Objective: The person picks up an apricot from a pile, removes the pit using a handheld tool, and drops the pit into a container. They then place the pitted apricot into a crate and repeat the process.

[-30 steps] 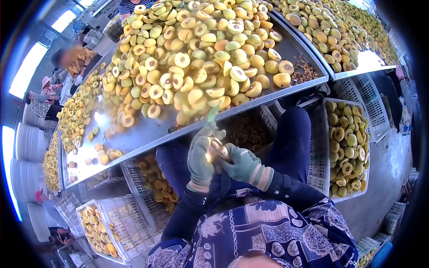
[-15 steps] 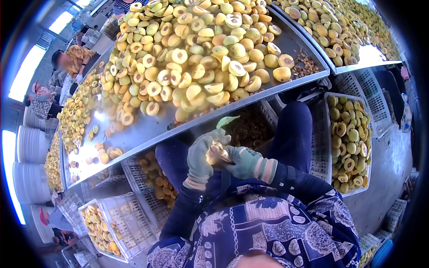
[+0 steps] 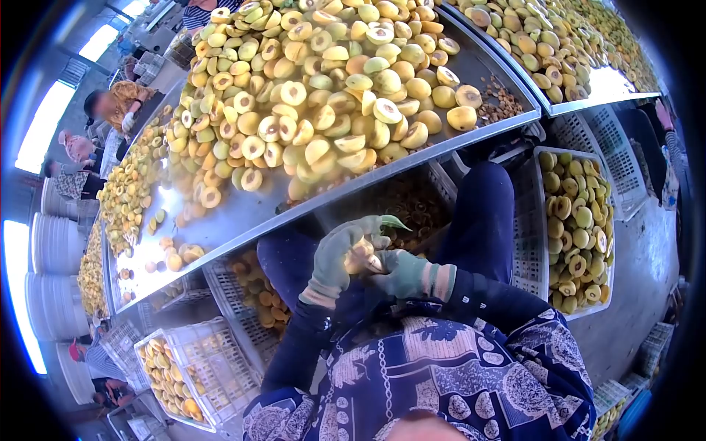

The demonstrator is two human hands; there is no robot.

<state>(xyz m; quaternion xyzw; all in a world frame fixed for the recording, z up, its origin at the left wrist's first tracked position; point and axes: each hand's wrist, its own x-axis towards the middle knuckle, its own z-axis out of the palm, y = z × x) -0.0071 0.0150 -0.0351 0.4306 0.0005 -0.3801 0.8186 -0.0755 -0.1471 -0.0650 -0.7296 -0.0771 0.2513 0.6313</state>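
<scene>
My left hand (image 3: 340,253), in a grey-green glove, is wrapped around a yellow peach (image 3: 358,257) above my lap. From the other side, my gloved right hand (image 3: 406,273) presses its closed fingers against the same fruit; whether it also holds a small tool is hidden. A green leaf (image 3: 395,222) sticks out at the fingertips of my left hand. Just beyond my hands stands the metal table (image 3: 250,229), heaped with halved yellow peaches (image 3: 294,110), many with brown hollows showing.
Peach halves fill a crate (image 3: 577,228) on my right and another crate (image 3: 173,375) at lower left. Under the table edge lies a container with dark scraps (image 3: 412,206). Brown pits (image 3: 500,99) lie in the table's right corner. Other people work along the left side.
My two hands stay together on the fruit and have shifted slightly. The leaf has swung lower and to the right.
</scene>
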